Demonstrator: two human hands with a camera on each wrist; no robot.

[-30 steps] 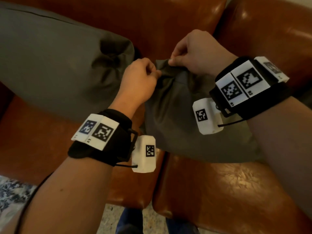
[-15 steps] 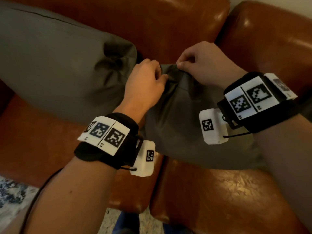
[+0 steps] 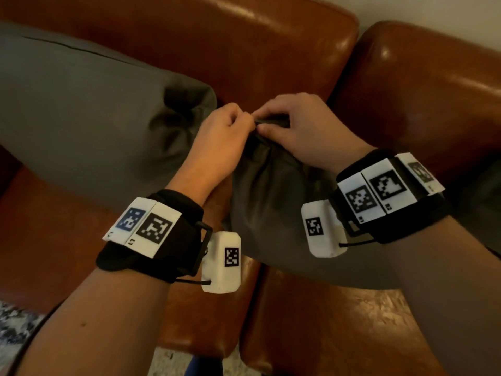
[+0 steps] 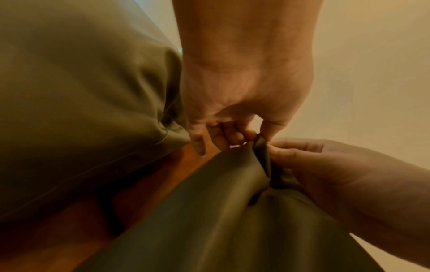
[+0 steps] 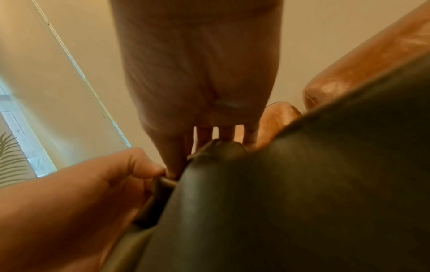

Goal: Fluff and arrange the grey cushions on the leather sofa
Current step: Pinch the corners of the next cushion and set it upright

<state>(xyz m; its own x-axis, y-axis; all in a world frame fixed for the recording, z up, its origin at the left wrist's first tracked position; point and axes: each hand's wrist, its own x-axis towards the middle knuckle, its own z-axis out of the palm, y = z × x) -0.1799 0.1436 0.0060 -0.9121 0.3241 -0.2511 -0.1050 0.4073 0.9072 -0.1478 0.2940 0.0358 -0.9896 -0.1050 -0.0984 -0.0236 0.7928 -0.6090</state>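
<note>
Two grey cushions lie on the brown leather sofa [image 3: 271, 44]. The smaller cushion [image 3: 273, 207] rests on the seat with one corner pointing up toward the backrest. The left hand [image 3: 219, 137] and the right hand [image 3: 301, 131] both pinch this corner with curled fingers, and the hands touch each other. The bigger cushion [image 3: 89, 126] leans just beside it on the left, its long side running across the backrest. Compared with a second ago, the hands are closer together.

Dim warm indoor light, glare on the sofa leather [image 3: 406, 85], wrist views soft, blurred, edges stretched
</note>
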